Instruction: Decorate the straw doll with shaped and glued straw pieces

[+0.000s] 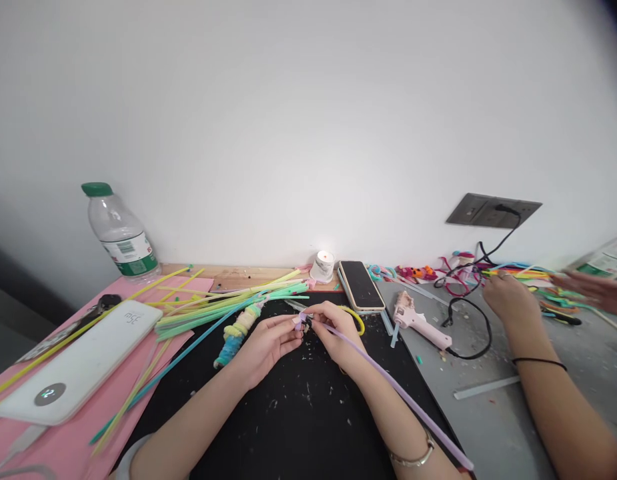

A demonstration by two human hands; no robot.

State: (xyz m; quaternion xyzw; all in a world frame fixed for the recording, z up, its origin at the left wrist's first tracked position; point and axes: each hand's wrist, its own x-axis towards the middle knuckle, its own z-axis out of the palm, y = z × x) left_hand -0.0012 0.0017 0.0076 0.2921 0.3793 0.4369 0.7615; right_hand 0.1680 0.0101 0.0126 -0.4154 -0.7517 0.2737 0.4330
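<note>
Over the black mat (268, 427), my left hand (268, 345) and my right hand (342, 337) meet, fingers closed at one spot. Between their fingertips is the bent end of a lilac pipe cleaner (405, 403), whose long tail runs down to the right across my right forearm. A small dark bit shows beside the lilac loop; I cannot make out what it is. To the left of my left hand lies a coiled figure (239, 332) in blue, yellow and cream. A yellow pipe cleaner (361, 321) curves out behind my right hand.
Pipe cleaners (203, 313) spread at left near a power bank (88, 360) and bottle (123, 233). Behind stand a lit candle (322, 268) and a phone (361, 287). A corded glue gun (423, 327) lies right, where another person's hand (511, 303) works among craft pieces.
</note>
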